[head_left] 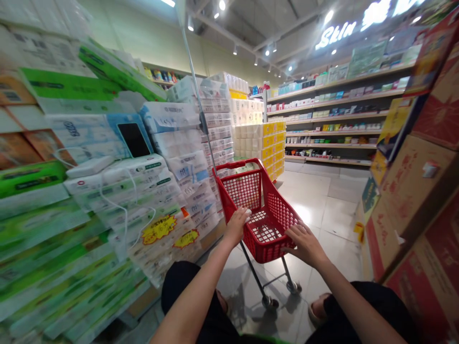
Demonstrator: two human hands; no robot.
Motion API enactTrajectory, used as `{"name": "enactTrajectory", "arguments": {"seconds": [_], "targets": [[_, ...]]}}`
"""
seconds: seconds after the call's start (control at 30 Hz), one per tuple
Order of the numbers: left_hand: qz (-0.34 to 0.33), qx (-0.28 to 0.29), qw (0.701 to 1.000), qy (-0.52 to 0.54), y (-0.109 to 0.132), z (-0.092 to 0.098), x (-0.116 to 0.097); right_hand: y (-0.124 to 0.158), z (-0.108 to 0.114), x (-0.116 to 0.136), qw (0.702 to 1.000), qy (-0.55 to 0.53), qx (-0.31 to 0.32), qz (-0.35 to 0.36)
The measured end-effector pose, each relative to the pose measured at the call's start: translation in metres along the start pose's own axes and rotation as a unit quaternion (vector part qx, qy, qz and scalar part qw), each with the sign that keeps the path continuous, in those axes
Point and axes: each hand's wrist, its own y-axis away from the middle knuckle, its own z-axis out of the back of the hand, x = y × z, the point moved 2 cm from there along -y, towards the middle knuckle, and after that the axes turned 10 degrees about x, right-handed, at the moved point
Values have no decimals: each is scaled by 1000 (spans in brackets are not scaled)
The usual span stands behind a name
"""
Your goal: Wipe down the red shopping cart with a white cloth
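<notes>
The fingers of the left hand [236,227] are bent over the left rim of a red basket cart [274,253], at the middle of the frame; their undersides are hidden, so whether they grip cannot be told. A small white spot at their tips is too small to identify. The fingers of the right hand [304,244] spread over the basket's near right corner, and how tightly they close cannot be told either.

Inside the basket, the lattice floor [266,232] shows, partly hidden by the near wall. A red handle [233,165] crosses its far end. Below, two wheels [269,302] are visible. A metal pole [191,59] rises beside the cart's far left corner; where it is fixed is hard to make out.

Dark-clothed knees fill the bottom of the frame and partly cover the shoes. At left, wrapped paper packs [179,117] stand stacked, blurred and cut off at the edge. Against them leans a dark-screened phone [132,139]; a white cable [124,210] trails below. Cartons [416,191] at right are cut off too, their contents hidden. Shelves [322,117] in the upper right hold small boxes and bottles with unreadable labels; glare blurs part of the sign [335,36] above.
</notes>
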Motion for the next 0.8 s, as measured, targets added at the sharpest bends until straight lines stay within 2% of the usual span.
{"name": "enactTrajectory", "arguments": {"seconds": [0.1, 0.2, 0.3, 0.37, 0.5, 0.67, 0.8], "targets": [[-11, 2, 1000, -1, 22, -5, -25, -5, -8, 6, 999, 14, -26, -28], [-36, 10, 999, -2, 43, -8, -50, -6, -9, 14, 999, 20, -20, -34], [-50, 22, 999, 0, 53, -3, -53, -6, -7, 22, 999, 22, -9, -34], [-50, 30, 998, 2, 52, 4, -43, -7, -6, 30, 999, 23, -10, -42], [-19, 25, 999, 7, 40, 16, -6, -3, -11, 48, 998, 9, -20, -60], [9, 26, 999, 16, 25, 23, 36, 6, -11, 58, 1000, -22, -6, -10], [18, 29, 999, 42, 16, 20, 56, 2, 0, 55, 997, -61, 37, 19]]}}
